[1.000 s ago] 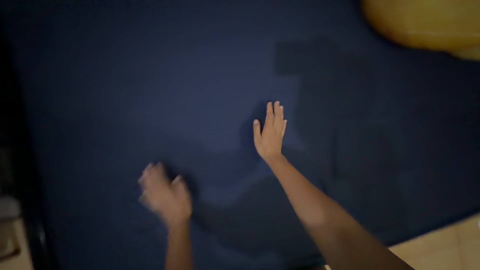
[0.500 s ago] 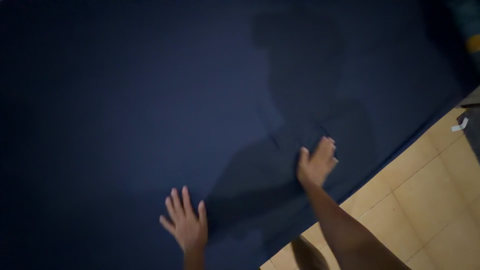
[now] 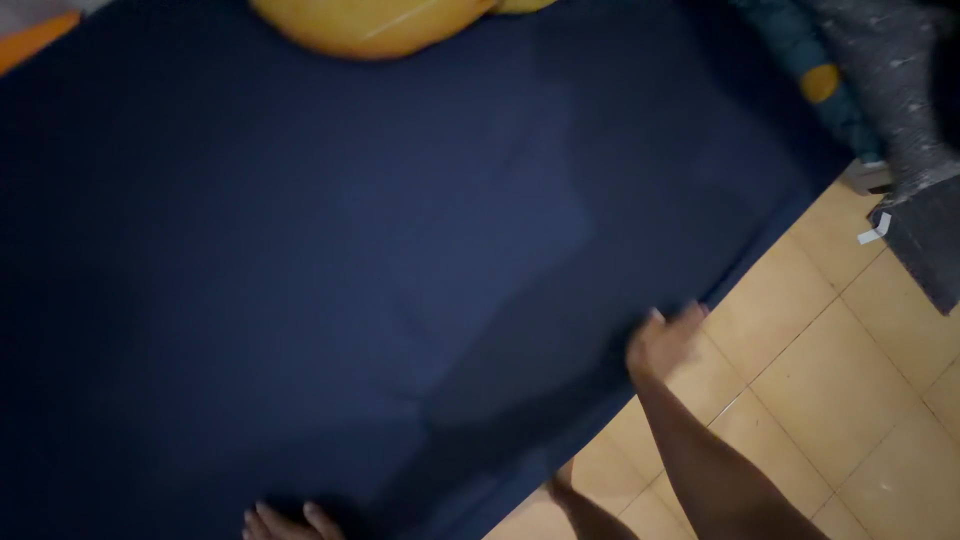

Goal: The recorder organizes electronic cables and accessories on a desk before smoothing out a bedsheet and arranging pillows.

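Note:
A dark navy sheet (image 3: 330, 250) lies spread flat over a bed and fills most of the view. My right hand (image 3: 665, 340) rests at the sheet's near right edge, where the cloth meets the floor side; it is blurred and its fingers look curled at the hem. My left hand (image 3: 285, 522) shows only as fingertips at the bottom edge of the frame, lying on the sheet. Whether either hand grips the cloth cannot be made out.
A yellow pillow (image 3: 370, 22) lies at the head of the bed. Beige floor tiles (image 3: 850, 380) run along the right. A grey patterned cloth (image 3: 900, 90) and a dark box-like object (image 3: 930, 250) stand at the upper right. My foot (image 3: 585, 505) shows below.
Both hands slid back toward me over the sheet. The right hand went from the middle of the bed to its right edge; the left dropped almost out of view. The view swung toward the pillow.

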